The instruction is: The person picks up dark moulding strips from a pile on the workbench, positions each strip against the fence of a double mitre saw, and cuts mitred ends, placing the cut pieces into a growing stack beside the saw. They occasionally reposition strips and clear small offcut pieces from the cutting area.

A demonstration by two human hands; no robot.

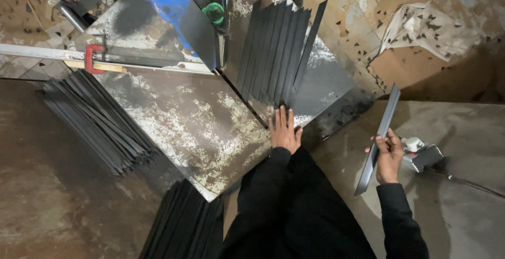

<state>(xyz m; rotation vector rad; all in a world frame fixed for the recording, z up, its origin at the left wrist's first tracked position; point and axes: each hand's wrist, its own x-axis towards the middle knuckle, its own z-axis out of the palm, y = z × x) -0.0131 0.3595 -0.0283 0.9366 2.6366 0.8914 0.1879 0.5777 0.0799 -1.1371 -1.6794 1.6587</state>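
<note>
The big worn metal surface [200, 127] carries a fan of dark flat strips [276, 48]. The left hand [284, 130] lies flat on the surface, fingers stretched out and holding nothing, just touching the near ends of these strips. The right hand [389, 156] has its fingers closed around one long dark strip [380, 135], held tilted above the grey floor [463, 206].

Long black sleeves (both arms)
</note>
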